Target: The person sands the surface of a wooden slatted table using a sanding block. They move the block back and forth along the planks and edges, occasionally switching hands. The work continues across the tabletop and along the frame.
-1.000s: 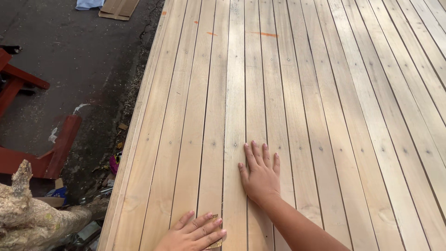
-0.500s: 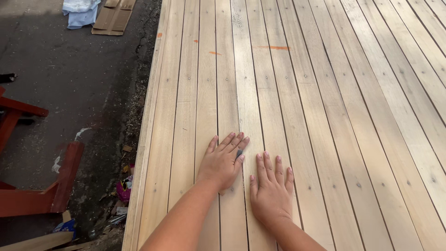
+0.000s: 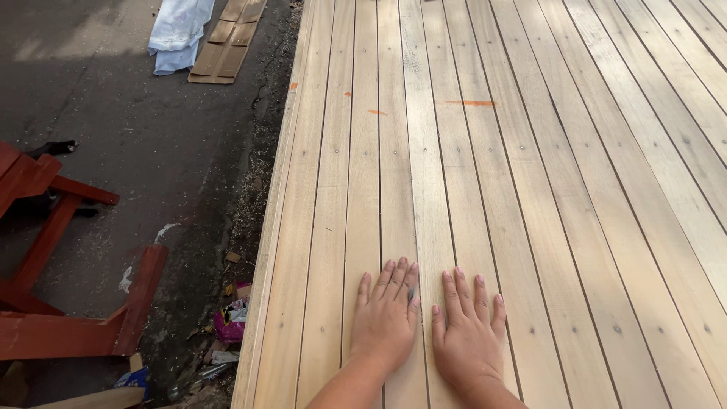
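Fingers spread and pressed flat, holding nothing, the person's left hand (image 3: 386, 318) and right hand (image 3: 468, 333) rest side by side, nearly touching, on a deck of pale wooden planks (image 3: 530, 189). A small dark object, too hidden to identify, peeks from under the left hand's fingers (image 3: 399, 282). The boards lie directly beneath both palms, their long axis running straight away from the fingertips. To the left, beyond the deck's edge, lie a red wooden frame (image 3: 53, 303), scattered litter (image 3: 227, 326) and stacked boards with a pale cloth (image 3: 178, 34) on dark ground.
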`<action>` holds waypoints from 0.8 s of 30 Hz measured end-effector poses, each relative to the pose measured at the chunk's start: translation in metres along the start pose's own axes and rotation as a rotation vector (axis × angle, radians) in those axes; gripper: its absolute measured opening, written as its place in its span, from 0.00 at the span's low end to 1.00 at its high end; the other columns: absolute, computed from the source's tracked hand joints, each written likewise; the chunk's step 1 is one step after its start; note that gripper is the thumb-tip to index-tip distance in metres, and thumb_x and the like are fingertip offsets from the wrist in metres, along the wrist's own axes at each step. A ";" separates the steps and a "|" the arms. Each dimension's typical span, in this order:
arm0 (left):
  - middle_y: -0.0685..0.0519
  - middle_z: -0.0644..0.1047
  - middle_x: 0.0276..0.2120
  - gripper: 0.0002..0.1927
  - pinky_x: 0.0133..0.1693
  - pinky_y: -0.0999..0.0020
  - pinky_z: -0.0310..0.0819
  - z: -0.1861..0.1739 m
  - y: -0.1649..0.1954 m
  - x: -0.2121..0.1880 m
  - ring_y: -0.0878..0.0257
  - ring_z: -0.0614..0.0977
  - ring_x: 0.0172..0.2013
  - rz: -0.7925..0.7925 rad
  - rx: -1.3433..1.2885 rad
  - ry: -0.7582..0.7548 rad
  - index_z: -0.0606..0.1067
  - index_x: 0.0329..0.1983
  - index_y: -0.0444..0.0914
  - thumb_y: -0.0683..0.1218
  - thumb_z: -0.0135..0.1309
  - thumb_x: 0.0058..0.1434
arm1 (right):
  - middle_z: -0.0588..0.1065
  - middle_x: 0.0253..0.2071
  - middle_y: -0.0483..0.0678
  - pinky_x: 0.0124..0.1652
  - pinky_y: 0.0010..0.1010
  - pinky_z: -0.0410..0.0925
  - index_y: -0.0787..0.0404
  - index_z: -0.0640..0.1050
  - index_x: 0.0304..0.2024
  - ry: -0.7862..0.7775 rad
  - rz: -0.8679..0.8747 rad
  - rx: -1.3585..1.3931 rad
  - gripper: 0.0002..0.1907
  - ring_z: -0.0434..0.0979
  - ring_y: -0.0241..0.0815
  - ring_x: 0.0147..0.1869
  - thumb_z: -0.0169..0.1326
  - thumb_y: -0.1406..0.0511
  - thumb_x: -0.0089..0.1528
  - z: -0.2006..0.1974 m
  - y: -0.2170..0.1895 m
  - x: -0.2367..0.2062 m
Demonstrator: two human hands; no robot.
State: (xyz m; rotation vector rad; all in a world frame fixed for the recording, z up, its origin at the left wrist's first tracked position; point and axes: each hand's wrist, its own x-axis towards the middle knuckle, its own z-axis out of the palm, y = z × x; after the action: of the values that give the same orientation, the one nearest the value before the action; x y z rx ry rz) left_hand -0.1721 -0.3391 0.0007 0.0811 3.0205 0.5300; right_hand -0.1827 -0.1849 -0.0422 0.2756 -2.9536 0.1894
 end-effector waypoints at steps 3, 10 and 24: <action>0.56 0.56 0.74 0.32 0.66 0.44 0.45 0.051 -0.007 -0.073 0.62 0.56 0.73 0.218 0.166 0.340 0.56 0.76 0.48 0.59 0.38 0.70 | 0.49 0.75 0.39 0.71 0.47 0.29 0.45 0.51 0.74 0.029 -0.005 -0.017 0.33 0.37 0.43 0.79 0.30 0.50 0.66 0.005 0.001 0.001; 0.51 0.58 0.77 0.26 0.65 0.37 0.59 0.107 -0.033 -0.108 0.56 0.59 0.75 0.526 1.099 0.945 0.55 0.76 0.57 0.58 0.45 0.78 | 0.48 0.74 0.39 0.74 0.49 0.30 0.46 0.50 0.73 0.240 -0.082 -0.049 0.32 0.36 0.42 0.79 0.27 0.49 0.68 0.016 0.004 0.000; 0.68 0.44 0.77 0.30 0.73 0.60 0.29 -0.062 -0.039 0.152 0.70 0.44 0.75 -0.286 0.137 -0.036 0.44 0.78 0.57 0.58 0.21 0.72 | 0.49 0.75 0.42 0.73 0.51 0.29 0.49 0.51 0.74 0.063 -0.061 -0.043 0.33 0.37 0.45 0.79 0.29 0.50 0.68 -0.005 0.000 -0.003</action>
State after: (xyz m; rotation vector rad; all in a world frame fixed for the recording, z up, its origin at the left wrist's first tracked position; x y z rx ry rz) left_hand -0.3305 -0.3870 0.0356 -0.3252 2.9557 0.2925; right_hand -0.1791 -0.1841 -0.0376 0.3466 -2.8790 0.1236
